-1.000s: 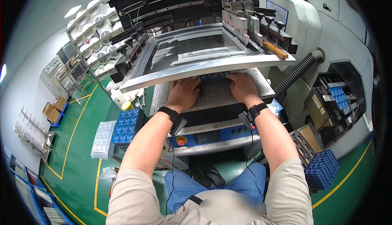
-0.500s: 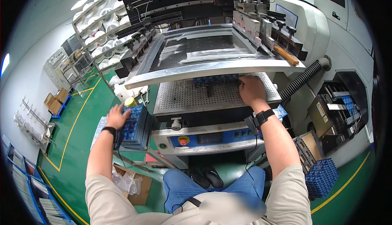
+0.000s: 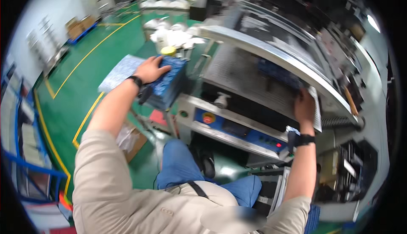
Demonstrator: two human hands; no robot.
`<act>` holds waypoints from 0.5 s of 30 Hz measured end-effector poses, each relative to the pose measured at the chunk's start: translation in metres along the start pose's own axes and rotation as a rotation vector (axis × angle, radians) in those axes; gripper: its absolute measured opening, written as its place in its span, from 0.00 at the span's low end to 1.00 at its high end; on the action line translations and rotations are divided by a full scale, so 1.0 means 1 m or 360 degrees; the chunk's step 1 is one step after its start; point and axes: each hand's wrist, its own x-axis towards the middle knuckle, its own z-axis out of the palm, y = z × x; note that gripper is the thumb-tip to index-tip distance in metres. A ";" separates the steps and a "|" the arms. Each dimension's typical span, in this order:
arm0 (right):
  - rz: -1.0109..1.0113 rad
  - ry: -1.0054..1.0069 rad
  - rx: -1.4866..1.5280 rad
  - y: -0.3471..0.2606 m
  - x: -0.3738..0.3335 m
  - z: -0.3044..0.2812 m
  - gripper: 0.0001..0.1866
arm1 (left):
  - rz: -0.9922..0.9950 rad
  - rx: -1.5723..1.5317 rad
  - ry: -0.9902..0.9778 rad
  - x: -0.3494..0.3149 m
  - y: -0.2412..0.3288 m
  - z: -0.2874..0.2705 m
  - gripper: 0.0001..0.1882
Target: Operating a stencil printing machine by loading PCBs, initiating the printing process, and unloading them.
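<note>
My left hand (image 3: 148, 70) lies on the upper left part of a stack of blue circuit boards (image 3: 173, 78), fingers spread and thumb pointing right. My right hand (image 3: 304, 106) is over the right side of a perforated metal platform (image 3: 237, 70), at the right end of a blue patterned board (image 3: 277, 71). Blur and shadow hide its fingertips, so its grip does not show. Above that board stands a metal-framed printing screen (image 3: 263, 43), which covers part of it.
Beside the stack are a yellow-lidded container (image 3: 168, 51) and a pale striped sheet pile (image 3: 121, 73). The machine's front carries a blue control panel (image 3: 235, 128) with a red stop button (image 3: 208, 117). A wooden handle (image 3: 351, 101) and a ribbed hose (image 3: 339, 122) are at the right.
The view has swung left, shifting the machine to the right and tilting it. My left hand has moved further onto the board stack. My right hand stays by the board under the screen.
</note>
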 end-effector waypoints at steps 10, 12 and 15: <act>-0.0037 0.0042 0.0123 -0.006 0.005 -0.003 0.16 | -0.0141 0.0179 0.0194 -0.008 0.008 -0.020 0.38; -0.0021 0.0033 0.0162 -0.010 0.009 -0.005 0.16 | -0.0061 -0.0325 0.0194 0.012 -0.002 -0.032 0.34; -0.0040 0.0065 0.0108 -0.001 0.006 -0.008 0.16 | 0.0018 -0.0618 0.0265 0.025 0.013 -0.035 0.32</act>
